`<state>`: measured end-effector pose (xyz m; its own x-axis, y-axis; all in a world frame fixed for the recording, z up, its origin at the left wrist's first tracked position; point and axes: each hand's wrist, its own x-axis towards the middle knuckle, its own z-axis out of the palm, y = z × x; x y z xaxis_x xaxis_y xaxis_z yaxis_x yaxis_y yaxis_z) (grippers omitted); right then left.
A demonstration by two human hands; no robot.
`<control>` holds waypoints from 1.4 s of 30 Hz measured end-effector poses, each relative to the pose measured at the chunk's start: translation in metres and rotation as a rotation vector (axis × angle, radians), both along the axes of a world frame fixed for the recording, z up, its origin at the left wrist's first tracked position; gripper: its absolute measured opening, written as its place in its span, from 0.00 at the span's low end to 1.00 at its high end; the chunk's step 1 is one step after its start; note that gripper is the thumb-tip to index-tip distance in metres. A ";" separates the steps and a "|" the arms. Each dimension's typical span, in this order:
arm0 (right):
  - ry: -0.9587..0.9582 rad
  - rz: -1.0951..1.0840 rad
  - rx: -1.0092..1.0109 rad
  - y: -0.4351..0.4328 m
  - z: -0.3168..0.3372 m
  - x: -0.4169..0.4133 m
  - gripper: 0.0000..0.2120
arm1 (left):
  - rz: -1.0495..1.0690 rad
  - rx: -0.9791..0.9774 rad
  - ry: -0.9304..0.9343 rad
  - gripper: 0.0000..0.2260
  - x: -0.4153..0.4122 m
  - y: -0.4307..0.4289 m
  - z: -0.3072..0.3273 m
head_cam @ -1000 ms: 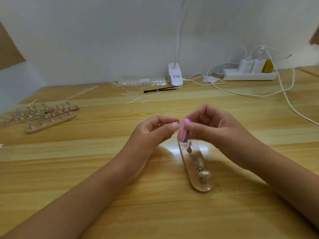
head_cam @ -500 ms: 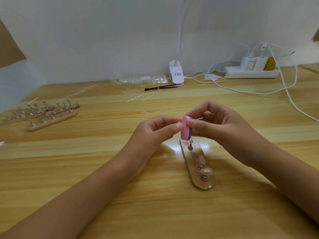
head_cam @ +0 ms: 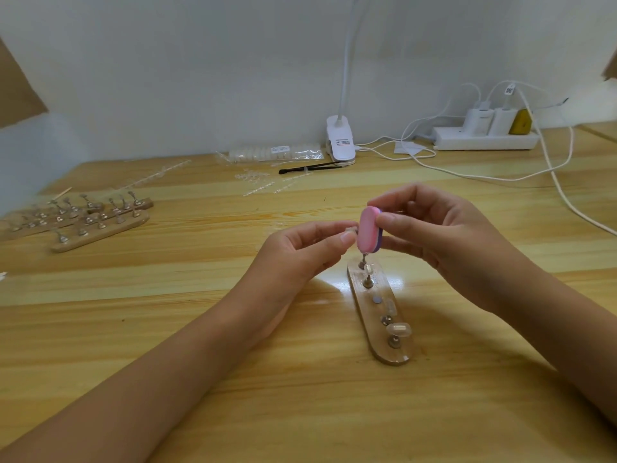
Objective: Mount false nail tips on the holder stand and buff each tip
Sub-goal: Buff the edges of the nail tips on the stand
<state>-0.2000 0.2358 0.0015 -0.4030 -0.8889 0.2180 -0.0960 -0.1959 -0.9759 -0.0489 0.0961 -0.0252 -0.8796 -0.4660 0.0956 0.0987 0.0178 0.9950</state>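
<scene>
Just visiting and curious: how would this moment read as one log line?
step: buffing | left hand: pinches nail tip | right hand: holds pink buffer block against tip | holder stand: on table, below hands

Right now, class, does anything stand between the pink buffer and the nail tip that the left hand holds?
Nothing visible does. The right hand holds the buffer directly beside the tip pinched in the left hand, above the far end of the stand. Whether they touch is unclear.

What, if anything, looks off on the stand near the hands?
One slot on the holder stand is bare: a flat disc without a post, between upright pegs. Clear strips lie scattered farther back. Nothing looks damaged.
</scene>
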 end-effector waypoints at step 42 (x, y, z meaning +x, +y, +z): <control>0.039 0.071 0.022 0.001 0.002 -0.003 0.15 | 0.037 0.092 -0.047 0.13 -0.003 -0.003 -0.002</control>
<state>-0.2032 0.2368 0.0039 -0.3302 -0.9196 0.2126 -0.1204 -0.1824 -0.9758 -0.0520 0.0930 -0.0276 -0.8642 -0.5031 0.0101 0.0528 -0.0707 0.9961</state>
